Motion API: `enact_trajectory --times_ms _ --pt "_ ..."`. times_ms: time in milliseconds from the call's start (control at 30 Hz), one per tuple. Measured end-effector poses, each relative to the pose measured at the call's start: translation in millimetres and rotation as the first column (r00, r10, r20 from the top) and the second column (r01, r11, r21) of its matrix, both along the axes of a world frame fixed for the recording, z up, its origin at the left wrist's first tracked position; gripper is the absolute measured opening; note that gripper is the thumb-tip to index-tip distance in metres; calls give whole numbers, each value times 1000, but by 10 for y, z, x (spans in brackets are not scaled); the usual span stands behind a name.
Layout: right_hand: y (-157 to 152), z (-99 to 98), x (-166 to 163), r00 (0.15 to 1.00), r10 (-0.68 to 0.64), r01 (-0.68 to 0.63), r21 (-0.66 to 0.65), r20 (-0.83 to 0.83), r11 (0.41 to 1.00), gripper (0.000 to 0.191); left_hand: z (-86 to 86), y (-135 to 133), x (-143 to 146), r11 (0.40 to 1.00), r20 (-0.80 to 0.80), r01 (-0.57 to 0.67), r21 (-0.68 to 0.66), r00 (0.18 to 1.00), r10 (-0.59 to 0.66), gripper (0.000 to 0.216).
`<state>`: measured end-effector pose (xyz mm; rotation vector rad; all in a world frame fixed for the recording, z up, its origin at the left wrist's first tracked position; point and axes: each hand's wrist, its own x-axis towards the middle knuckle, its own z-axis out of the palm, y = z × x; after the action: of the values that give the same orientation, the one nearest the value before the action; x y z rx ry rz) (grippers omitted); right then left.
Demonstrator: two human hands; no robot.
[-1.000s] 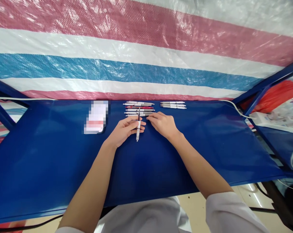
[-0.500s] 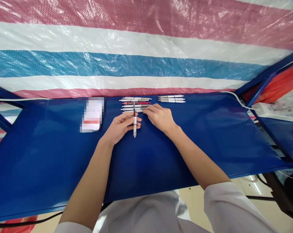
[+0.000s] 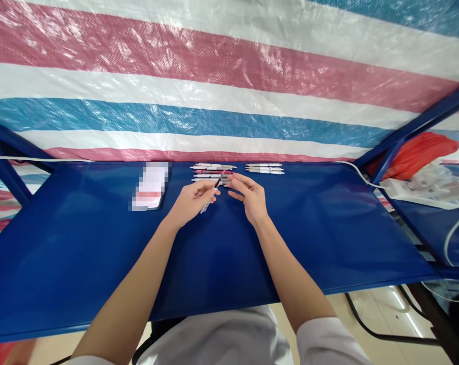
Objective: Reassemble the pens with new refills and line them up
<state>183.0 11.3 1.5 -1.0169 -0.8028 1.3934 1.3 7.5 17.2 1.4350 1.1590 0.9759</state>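
Note:
My left hand (image 3: 194, 202) is closed around a pen (image 3: 205, 205) with a white and clear body. It is tilted, its thin dark front end pointing away and to the right. Beside that end is my right hand (image 3: 251, 196), fingers bent and fingertips drawn together. Whatever they hold, if anything, is too small to make out. Just beyond both hands lies a row of several pens (image 3: 206, 177), mostly white with grey grips, one of them red. The hands partly cover the nearest pens. Farther right, a smaller group of white pens (image 3: 265, 169) lies side by side.
A phone (image 3: 150, 187) with a blurred screen lies left of the hands on the blue tabletop (image 3: 313, 228). A striped plastic sheet (image 3: 214, 91) hangs behind. At right are a blue frame post (image 3: 389, 157), a white cable (image 3: 358, 175) and a red bag (image 3: 423, 154).
My right hand has lifted from the near end of the pen row and turned toward the held pen. That pen has gone from upright in view to slanting right. The camera view has shifted slightly.

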Motion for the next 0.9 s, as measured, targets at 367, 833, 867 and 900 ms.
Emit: enact_trajectory --times_ms 367,833,867,900 --pt "-74 -59 -98 999 -11 7 70 45 998 30 -177 -71 50 975 -183 -46 215 979 86 29" --pt "-81 -64 -191 988 -135 120 168 79 979 22 -224 -153 139 987 -57 -144 66 987 147 36" --pt "-82 -66 -188 986 -142 125 175 86 977 21 -221 -162 155 990 -41 -136 49 990 138 37" --pt "-83 -70 -184 985 -148 130 183 86 974 20 -220 -170 168 992 -28 -124 38 992 125 38"
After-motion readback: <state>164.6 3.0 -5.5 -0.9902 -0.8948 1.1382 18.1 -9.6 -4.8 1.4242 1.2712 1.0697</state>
